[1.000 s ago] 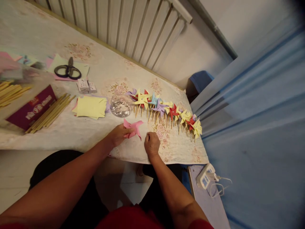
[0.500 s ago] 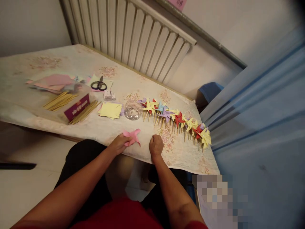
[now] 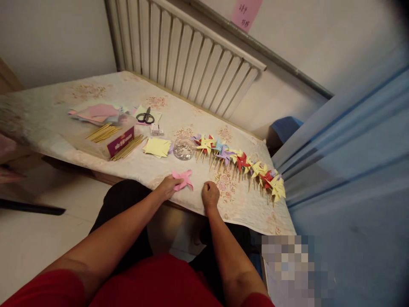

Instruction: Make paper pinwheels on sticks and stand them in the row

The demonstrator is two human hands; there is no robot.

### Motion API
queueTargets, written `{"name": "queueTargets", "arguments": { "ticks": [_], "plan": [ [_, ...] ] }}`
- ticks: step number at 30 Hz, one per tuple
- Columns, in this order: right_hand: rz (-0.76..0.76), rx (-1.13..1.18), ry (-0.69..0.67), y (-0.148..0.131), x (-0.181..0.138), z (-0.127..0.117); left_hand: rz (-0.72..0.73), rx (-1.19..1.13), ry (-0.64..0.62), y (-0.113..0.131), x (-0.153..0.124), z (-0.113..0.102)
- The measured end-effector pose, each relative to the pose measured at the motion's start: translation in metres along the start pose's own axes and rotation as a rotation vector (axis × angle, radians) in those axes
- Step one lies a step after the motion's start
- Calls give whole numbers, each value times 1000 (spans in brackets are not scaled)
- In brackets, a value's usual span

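View's been swung left, not much else: by the outstretched left hand, the pink paper pinwheel is still pinched at one blade, just right of the fingertips, so its making seems barely advanced. The right hand is kept loosely fisted, contents can't be told; stick-mounted pinwheels are lined up beyond its fingers.
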State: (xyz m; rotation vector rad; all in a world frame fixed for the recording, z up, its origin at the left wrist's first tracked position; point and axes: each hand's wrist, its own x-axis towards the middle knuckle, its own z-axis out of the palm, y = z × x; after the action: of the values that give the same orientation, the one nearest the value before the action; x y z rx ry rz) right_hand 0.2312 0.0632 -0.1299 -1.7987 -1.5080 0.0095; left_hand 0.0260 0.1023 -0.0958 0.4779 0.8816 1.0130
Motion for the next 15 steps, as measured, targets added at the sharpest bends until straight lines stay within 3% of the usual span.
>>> {"name": "queueTargets", "arguments": {
  "ticks": [7, 15],
  "plan": [
    [102, 294, -15, -14, -9, -6, 23, 25, 83, -6, 9, 17],
    [-37, 337, -55, -15, -18, -5, 48, 101, 82, -13, 16, 35]
  ]
}}
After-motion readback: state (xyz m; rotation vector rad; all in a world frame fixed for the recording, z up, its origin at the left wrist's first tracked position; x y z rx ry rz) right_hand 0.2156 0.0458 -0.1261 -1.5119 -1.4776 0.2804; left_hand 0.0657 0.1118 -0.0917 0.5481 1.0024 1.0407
